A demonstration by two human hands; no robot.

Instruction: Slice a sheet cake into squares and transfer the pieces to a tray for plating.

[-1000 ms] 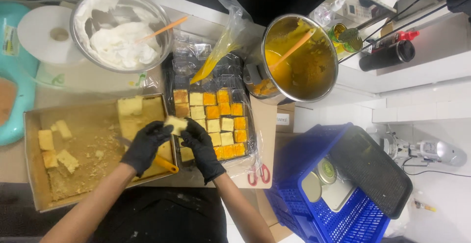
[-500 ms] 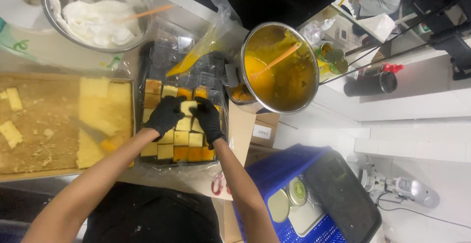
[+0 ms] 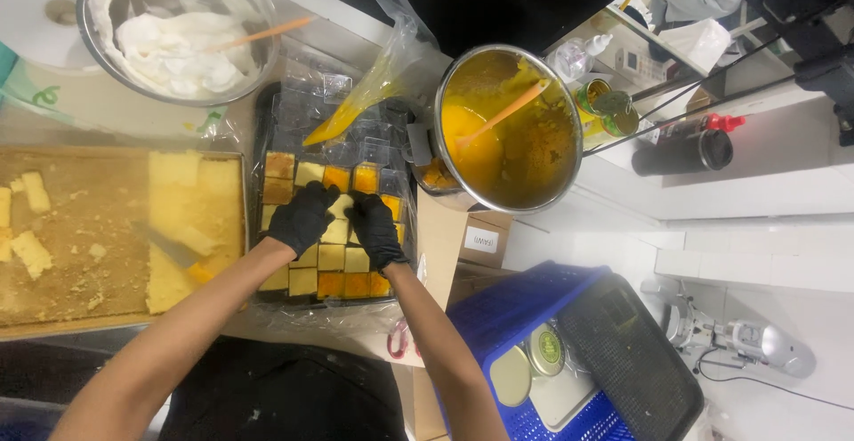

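Both gloved hands are down in the black tray [image 3: 267,129] of small clear cups, working on one pale cake square [image 3: 338,208] near the tray's middle. The left hand [image 3: 304,217] and right hand [image 3: 372,226] meet over it with fingers curled narrow, pinching and pressing the piece into its cup; how firmly it is gripped cannot be told from above. This looks like the filling step: sponge squares go into the cups row by row. The rows nearest the person are filled, some pale, some orange-topped, while the cups at the far end of the tray are still bare. The next move probably calls for letting go once the square sits level, then reaching left of the tray for another piece.

Left of the tray lies the baking pan [image 3: 53,316] with the cut sponge slab [image 3: 191,205] and a knife [image 3: 173,252] resting on it, crumbs and loose offcuts beyond. Across the far end of the tray lies a piping bag [image 3: 369,85] of orange filling, draped over the unfilled cups, so it would have to be shifted before those are reached. Right of the tray stands a steel pot [image 3: 551,183] of orange custard with a spatula in it; beyond the tray's far left corner, a bowl of white cream [image 3: 169,40]. A blue crate [image 3: 534,290] sits lower, right of the tray.
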